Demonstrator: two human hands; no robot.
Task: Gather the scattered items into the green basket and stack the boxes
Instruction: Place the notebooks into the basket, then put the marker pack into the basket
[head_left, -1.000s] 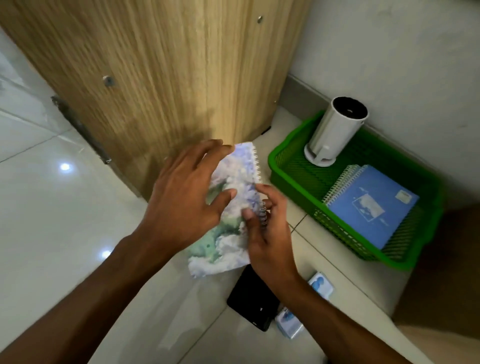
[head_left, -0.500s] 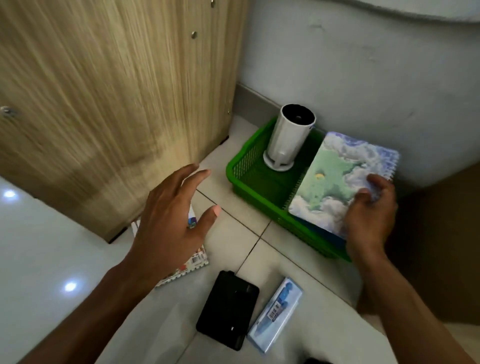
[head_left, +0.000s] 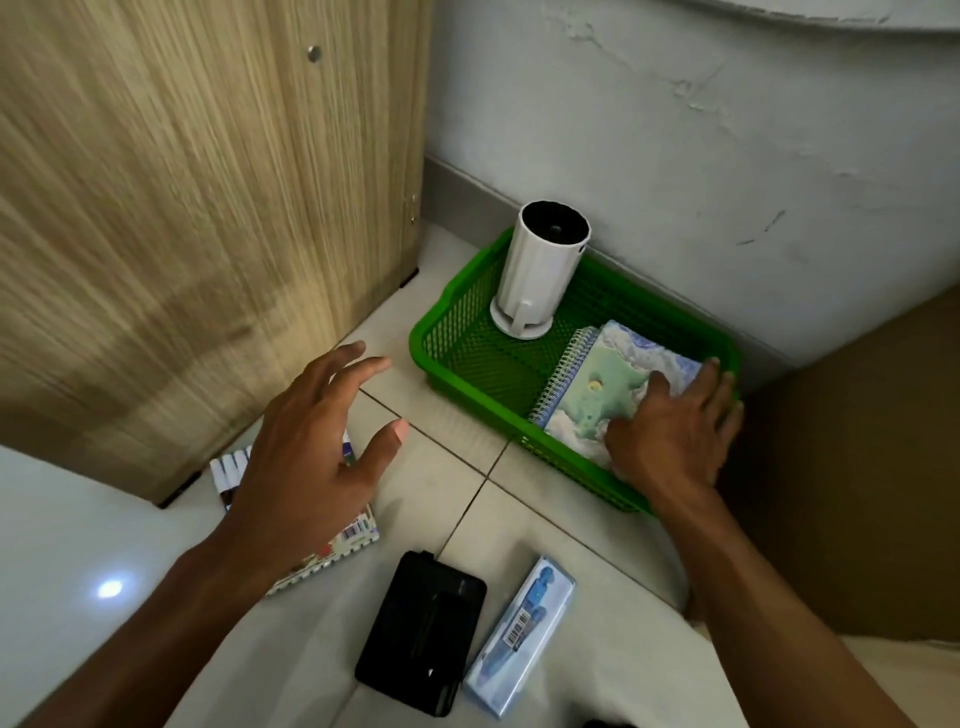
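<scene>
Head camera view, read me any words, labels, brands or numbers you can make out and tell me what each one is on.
No text is readable.
Marker pack: barcode and print, too blurred.
Blue pen box: barcode label, digits too small.
Black case: only a tiny white mark.
Cloud-pattern notebook and white cylinder: no lettering visible.

Tiled floor, pale glossy tiles, dark grout lines.

On it: green basket far right, tight against the wall base. Marker pack left, just beside the wooden cabinet corner, partly hidden under a hand. Black flat case near centre, lying flat. Blue pen box just right of the case, almost touching, angled the same way. Brown cardboard box far right, next to the basket. Light glare spot near left.
</scene>
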